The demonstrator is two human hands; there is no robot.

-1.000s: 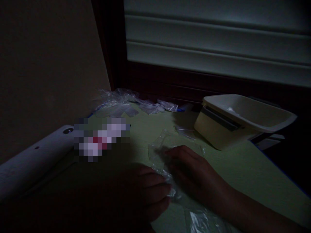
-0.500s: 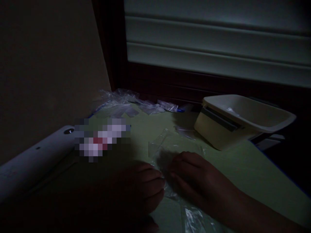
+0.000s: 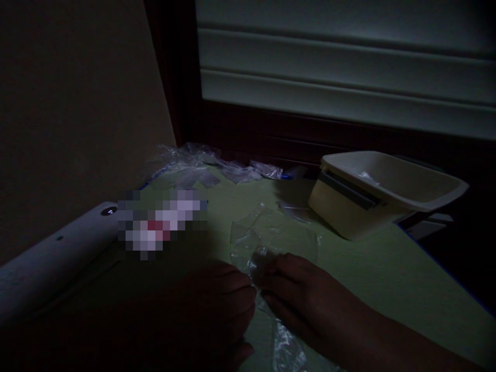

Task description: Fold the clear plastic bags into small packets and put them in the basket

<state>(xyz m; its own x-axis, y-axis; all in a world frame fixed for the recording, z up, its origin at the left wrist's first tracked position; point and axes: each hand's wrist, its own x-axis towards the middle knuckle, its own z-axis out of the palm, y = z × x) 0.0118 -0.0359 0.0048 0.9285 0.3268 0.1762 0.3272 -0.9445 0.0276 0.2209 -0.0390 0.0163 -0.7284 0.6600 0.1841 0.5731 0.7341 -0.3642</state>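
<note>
Plastic film (image 3: 279, 235), clear and creased, lies loosely on the green surface (image 3: 372, 268), just beyond the right hand (image 3: 298, 284) and running in toward its fingertips. That hand is arched, fingers bent down and close together; the tips are lost in shadow, so I cannot tell whether they pinch the film. Just beside it, the left hand (image 3: 232, 299) has its fingers curled side by side, and what it grips, if anything, cannot be made out either. On the near side of the right hand lies a crumpled clear strip (image 3: 287, 346); whether it joins the film is unclear. The step in hand seems to be working the film's near edge, perhaps smoothing or parting it. From here, the next move would likely call for one hand steadying the slippery sheet while the other takes a fine fingertip hold. Beyond the right hand, off to its right, stands an open cream tub (image 3: 341, 209); well beyond both hands sits a heap of clear plastic (image 3: 194, 160).
</note>
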